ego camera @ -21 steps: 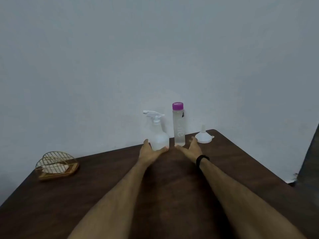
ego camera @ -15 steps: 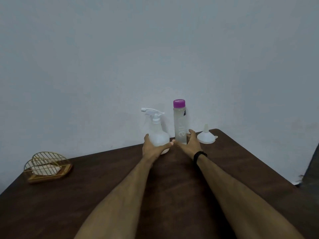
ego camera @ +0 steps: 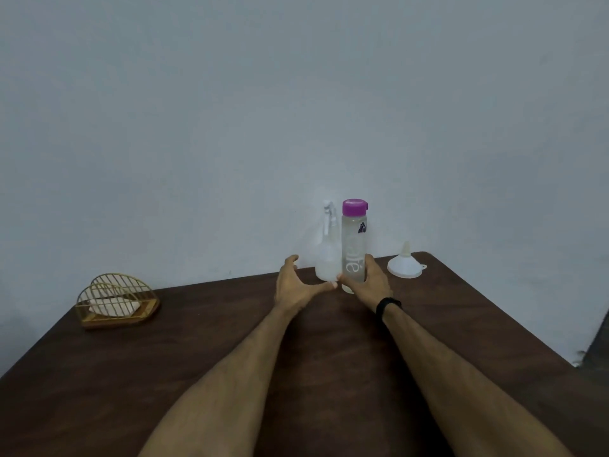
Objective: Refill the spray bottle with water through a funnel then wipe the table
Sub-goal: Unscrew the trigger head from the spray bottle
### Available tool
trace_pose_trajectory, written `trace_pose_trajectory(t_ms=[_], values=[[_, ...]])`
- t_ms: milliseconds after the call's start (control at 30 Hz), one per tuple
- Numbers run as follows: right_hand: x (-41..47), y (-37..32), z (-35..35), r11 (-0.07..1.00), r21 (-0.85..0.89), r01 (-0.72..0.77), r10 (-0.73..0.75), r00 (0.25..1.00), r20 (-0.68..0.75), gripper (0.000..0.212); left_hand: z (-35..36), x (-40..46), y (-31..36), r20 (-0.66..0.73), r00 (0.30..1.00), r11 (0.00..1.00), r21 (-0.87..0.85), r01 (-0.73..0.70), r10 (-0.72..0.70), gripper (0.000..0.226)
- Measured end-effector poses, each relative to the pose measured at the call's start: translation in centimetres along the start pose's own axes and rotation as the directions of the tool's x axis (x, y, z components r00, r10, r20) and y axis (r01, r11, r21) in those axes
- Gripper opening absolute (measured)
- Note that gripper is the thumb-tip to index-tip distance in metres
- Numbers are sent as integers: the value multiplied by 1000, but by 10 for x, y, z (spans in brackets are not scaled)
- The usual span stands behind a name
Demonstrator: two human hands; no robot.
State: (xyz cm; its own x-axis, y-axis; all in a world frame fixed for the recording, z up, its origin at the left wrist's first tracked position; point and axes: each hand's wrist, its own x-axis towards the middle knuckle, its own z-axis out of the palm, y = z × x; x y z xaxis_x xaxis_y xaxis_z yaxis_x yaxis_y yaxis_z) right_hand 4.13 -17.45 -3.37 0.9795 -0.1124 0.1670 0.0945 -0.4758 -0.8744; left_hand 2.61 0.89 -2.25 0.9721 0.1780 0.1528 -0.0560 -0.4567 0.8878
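A clear water bottle (ego camera: 354, 245) with a purple cap stands at the far edge of the dark wooden table (ego camera: 214, 341). My right hand (ego camera: 369, 282), with a black band on its wrist, is wrapped around the bottle's lower part. Just left of it and partly behind it is the translucent white spray bottle (ego camera: 328, 258), blurred, with its trigger head on. My left hand (ego camera: 296, 286) is beside the spray bottle's base with the fingers spread and a gap to the bottle. A white funnel (ego camera: 404, 267) lies mouth-down to the right.
A gold wire holder (ego camera: 115, 301) on a wooden base, with a pale folded cloth inside, stands at the table's left. A plain grey wall runs right behind the bottles. The table's right edge drops off near the funnel.
My right hand has closed around the water bottle, which now overlaps the spray bottle. My left hand has come off the spray bottle's base and opened to its left.
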Motion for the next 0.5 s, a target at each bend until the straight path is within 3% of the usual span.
trace_pose_trajectory(t_ms=[233, 333, 500], values=[[16, 3, 6, 998, -50, -33, 35, 999, 29, 76, 23, 30, 19, 68, 997, 993, -116, 36, -29, 98], [33, 8, 9, 997, -75, -37, 42, 997, 65, 84, 30, 46, 17, 101, 994, 984, -168, 54, -37, 106], [55, 22, 11, 994, -102, -36, 47, 993, 105, 70, 37, 64, 2, 96, 995, 990, -141, 10, 3, 110]])
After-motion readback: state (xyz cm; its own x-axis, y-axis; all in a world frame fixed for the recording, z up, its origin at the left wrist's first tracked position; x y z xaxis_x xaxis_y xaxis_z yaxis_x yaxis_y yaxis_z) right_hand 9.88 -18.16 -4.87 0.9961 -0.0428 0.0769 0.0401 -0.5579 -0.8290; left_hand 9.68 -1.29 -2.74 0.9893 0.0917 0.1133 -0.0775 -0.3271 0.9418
